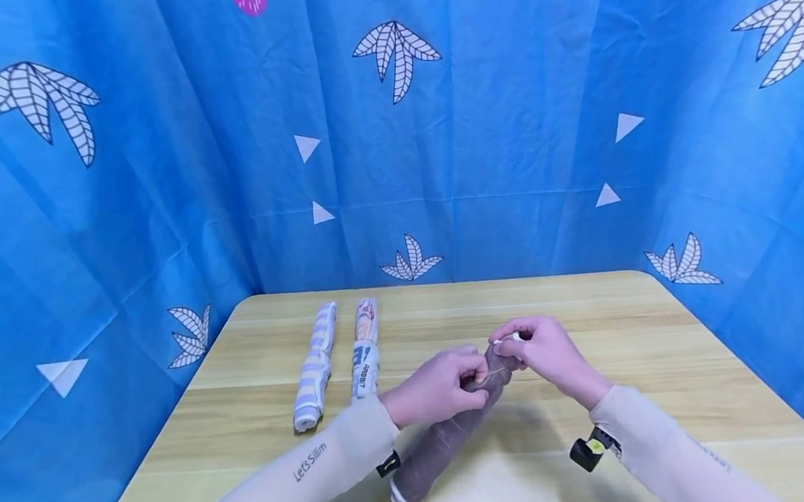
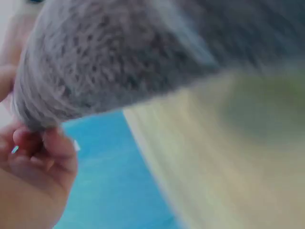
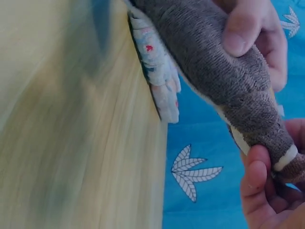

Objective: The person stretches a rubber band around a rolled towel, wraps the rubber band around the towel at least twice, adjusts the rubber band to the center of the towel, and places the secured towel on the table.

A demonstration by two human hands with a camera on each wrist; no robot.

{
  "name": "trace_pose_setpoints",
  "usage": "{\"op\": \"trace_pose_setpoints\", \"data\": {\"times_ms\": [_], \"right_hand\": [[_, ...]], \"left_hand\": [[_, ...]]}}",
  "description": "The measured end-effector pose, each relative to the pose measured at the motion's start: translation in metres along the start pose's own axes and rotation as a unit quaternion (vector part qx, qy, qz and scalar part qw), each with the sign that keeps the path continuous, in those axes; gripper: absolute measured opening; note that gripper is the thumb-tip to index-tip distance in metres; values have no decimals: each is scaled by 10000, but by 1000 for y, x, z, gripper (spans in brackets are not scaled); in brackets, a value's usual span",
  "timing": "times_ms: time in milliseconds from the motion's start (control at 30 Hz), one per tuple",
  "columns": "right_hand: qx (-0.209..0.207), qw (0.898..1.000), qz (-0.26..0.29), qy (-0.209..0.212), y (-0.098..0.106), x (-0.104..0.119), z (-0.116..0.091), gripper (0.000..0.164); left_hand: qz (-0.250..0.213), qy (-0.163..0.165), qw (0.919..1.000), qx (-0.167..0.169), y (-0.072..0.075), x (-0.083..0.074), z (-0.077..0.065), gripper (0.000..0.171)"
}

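A grey-brown rolled towel [image 1: 437,447] slants up from the table's front toward the right, held in both hands. Curled fingers of the left hand [image 1: 436,388] hold the roll near its upper part; in the right wrist view that thumb presses the fabric. The right hand [image 1: 553,356] pinches the narrow upper end, where a white edge shows. A thin yellowish strand, which looks like a rubber band [image 1: 498,371], runs across the towel between the hands. Close up in the left wrist view, the towel [image 2: 109,57] hides most of the left hand.
Two other rolled towels lie left on the wooden table [image 1: 590,299]: a lavender-and-white striped roll [image 1: 315,368] and a printed roll [image 1: 365,368] lettered RABBIT. A blue patterned curtain [image 1: 505,117] stands behind the table and along its sides.
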State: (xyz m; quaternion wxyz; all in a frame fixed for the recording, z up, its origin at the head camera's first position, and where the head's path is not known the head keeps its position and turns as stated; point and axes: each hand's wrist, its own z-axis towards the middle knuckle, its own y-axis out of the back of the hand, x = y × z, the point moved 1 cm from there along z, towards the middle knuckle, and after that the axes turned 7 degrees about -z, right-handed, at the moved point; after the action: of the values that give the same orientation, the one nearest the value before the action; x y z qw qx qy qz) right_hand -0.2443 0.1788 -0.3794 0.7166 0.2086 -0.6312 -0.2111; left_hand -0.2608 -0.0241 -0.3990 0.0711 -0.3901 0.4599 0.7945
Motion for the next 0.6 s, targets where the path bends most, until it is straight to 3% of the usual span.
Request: {"op": "trace_pose_setpoints", "data": {"times_ms": [33,100,200,367,467,533,600], "right_hand": [[-41,10000,20,-22,1,0,1,17],[-87,9999,51,-78,4,-1,3,17],[-52,9997,161,-194,9,-2,4,19],[-36,9969,696,-373,19,0,1,21],[-15,9940,977,-486,22,0,1,21],[49,9940,973,-493,22,0,0,20],[144,9959,829,-329,23,-2,0,20]], "left_hand": [[453,-237,9987,-51,0,-3,0,21],[1363,-696,9880,-187,-1,-7,-1,21],[2044,-984,9731,-391,-3,-7,-2,19],[2203,-489,9708,-808,-2,-1,-5,26],[2270,-395,9689,-906,0,0,-4,29],[2012,-365,9754,-821,1,0,-1,26],[1332,-257,9888,-629,4,1,1,23]]}}
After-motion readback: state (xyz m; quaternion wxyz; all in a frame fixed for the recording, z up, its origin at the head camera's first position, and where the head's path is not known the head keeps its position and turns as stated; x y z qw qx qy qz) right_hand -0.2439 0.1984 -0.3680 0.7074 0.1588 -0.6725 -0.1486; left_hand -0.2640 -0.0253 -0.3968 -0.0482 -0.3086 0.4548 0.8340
